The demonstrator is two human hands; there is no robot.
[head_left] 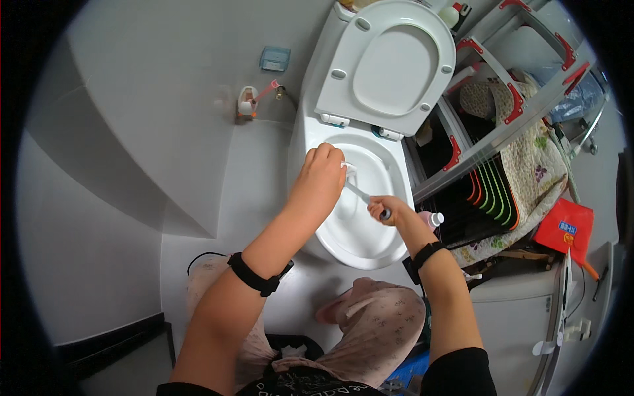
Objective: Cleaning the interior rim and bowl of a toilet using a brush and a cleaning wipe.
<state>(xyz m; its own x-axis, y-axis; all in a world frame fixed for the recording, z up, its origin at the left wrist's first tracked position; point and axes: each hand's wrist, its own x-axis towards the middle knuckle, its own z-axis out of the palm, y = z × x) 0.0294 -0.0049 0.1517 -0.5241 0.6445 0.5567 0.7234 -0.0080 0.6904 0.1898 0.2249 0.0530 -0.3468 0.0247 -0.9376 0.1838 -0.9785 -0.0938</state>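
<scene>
My right hand (386, 210) is wrapped round the grey handle of a toilet brush (358, 192), over the right part of the bowl. The brush slants up and left toward its small white head (349, 169) inside the toilet bowl (360, 247). Curled fingers form my left hand (322, 165), above the bowl's left rim and right beside the brush head. Its fingertips are hidden, so what it grips cannot be made out. Behind the bowl, the toilet seat and lid (396, 69) stand raised.
A folded metal ladder (489, 148) with red joints leans at the right. Near it are a black slatted basket (479, 204), a patterned cloth (538, 158), a red dustpan (566, 228) and a pink bottle (432, 219). A wall holder (247, 102) and a blue box (275, 59) are on the left.
</scene>
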